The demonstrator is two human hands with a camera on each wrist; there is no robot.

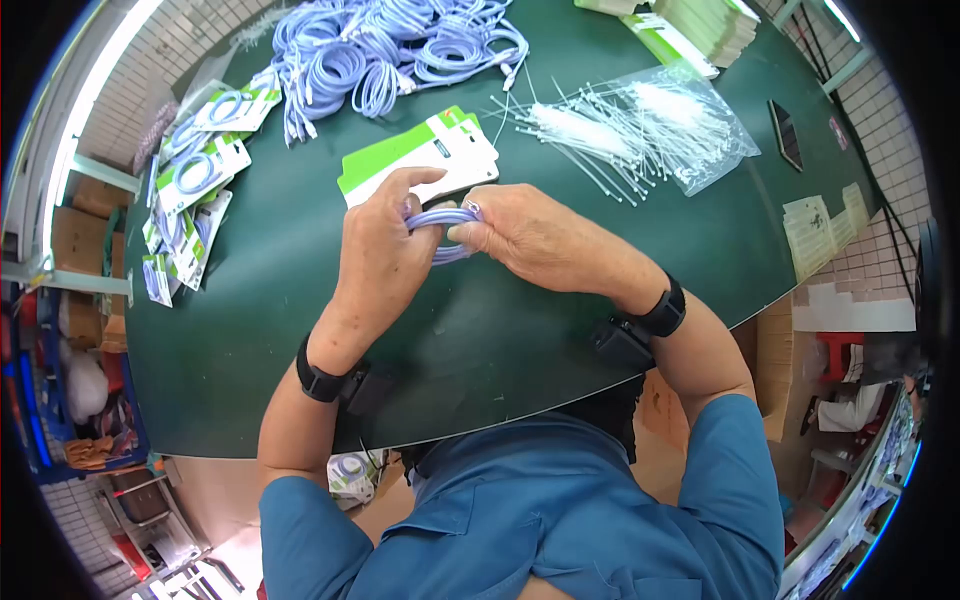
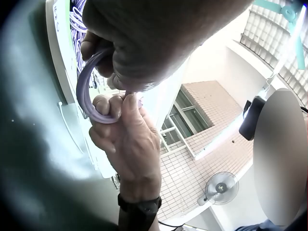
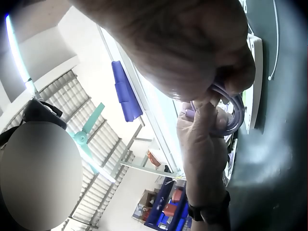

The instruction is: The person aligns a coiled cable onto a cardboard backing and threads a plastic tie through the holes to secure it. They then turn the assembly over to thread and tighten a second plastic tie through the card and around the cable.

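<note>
"What lay at left?"
"Carded cables (image 1: 195, 175), spread along the green table (image 1: 240, 340)"
"And at center?"
"A person's left hand (image 1: 385, 250) gripped a coiled lilac cable (image 1: 447, 216) above the table, the right hand (image 1: 535, 235) pinching its other side; the hands partly hid packaging cards (image 1: 405, 165) behind"
"Farther right?"
"White cable ties (image 1: 600, 140), partly in a clear bag (image 1: 718, 165), then a phone (image 1: 787, 135)"

Two bare hands: one left hand (image 1: 385, 255), one right hand (image 1: 545, 240). One small coil of lilac cable (image 1: 445, 216) between them. Two black wrist cameras (image 1: 622, 345). One dark green tabletop (image 1: 480, 350). Far side, one heap of lilac cables (image 1: 380, 50), too tangled to count. Left, several card-mounted lilac cables (image 1: 195, 180), overlapping. Right, one clear plastic bag (image 1: 728, 165), one dark rectangular phone (image 1: 786, 135).
</note>
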